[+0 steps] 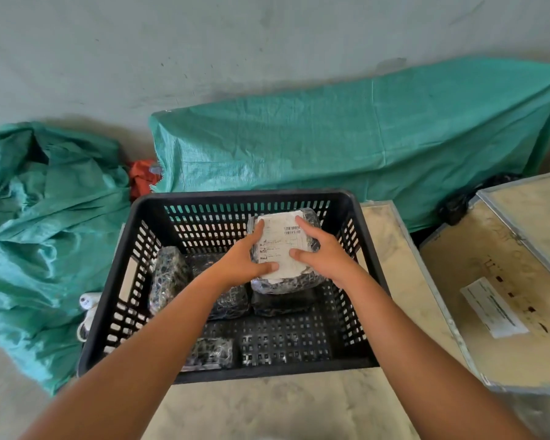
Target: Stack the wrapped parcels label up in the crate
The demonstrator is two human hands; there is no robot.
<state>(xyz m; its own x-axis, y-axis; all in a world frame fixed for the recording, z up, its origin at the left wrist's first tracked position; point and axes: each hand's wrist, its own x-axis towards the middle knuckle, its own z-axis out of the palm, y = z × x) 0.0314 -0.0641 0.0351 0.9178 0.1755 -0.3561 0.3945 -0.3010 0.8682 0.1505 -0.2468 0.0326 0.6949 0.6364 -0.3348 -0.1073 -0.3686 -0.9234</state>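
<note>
Both hands, left hand (pixel 246 260) and right hand (pixel 323 255), hold a parcel (pixel 285 252) label up, fingers (pixel 302 223) spread, inside the crate (pixel 242 198).

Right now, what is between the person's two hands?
In the head view, a wrapped parcel, white label up, sits between the left hand and right hand, over the black crate.

A plastic-wrapped parcel (pixel 286 252) sits label up at the back right of the black crate (pixel 115 300). It rests atop another. Three dark parcels (pixel 169 277) lie lower, to its left.
</note>
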